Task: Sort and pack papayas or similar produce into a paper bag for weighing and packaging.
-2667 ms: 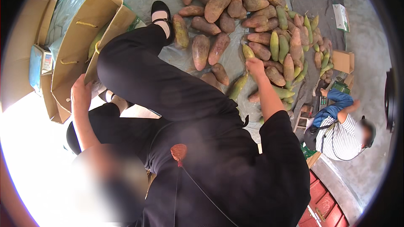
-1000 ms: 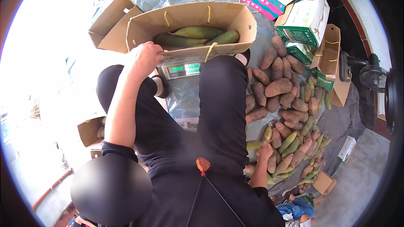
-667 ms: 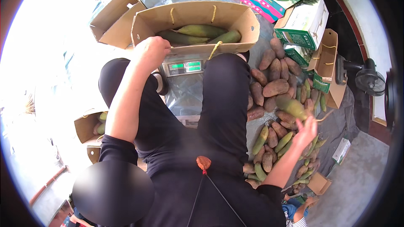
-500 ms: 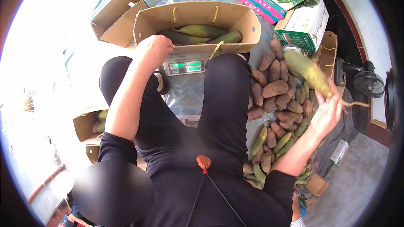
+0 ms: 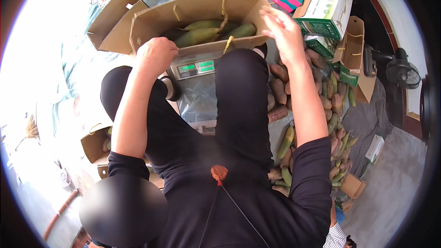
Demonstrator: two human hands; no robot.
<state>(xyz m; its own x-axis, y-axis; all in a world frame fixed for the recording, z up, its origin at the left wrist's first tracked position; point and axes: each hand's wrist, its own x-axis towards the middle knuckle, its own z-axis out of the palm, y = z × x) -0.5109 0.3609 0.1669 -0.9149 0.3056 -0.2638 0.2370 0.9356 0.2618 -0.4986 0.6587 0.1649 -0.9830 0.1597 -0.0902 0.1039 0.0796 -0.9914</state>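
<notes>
An open cardboard carton (image 5: pixel 202 1) with yellow rope handles rests on a digital scale (image 5: pixel 195 68) between my knees. Inside it lie several long green vegetables (image 5: pixel 195 36); the topmost has a thin, tail-like end. My left hand (image 5: pixel 156 55) is closed on the near rim at the carton's left corner. At the carton's right end, my right hand (image 5: pixel 285 34) holds nothing, its fingers apart beside the edge. Whether those fingertips touch the cardboard, I cannot tell.
Brown and green vegetables (image 5: pixel 278 89) are heaped on the floor to my right. Printed boxes (image 5: pixel 324 11) stand at the far right, before a black fan (image 5: pixel 403 73). Another open carton (image 5: pixel 117 20) is at the far left. Part of a person in a striped sleeve (image 5: pixel 335 236) shows behind me.
My right hand has moved left from over the heap to the carton. The green vegetable it held now lies on top of the others inside. My left hand stays at the rim.
</notes>
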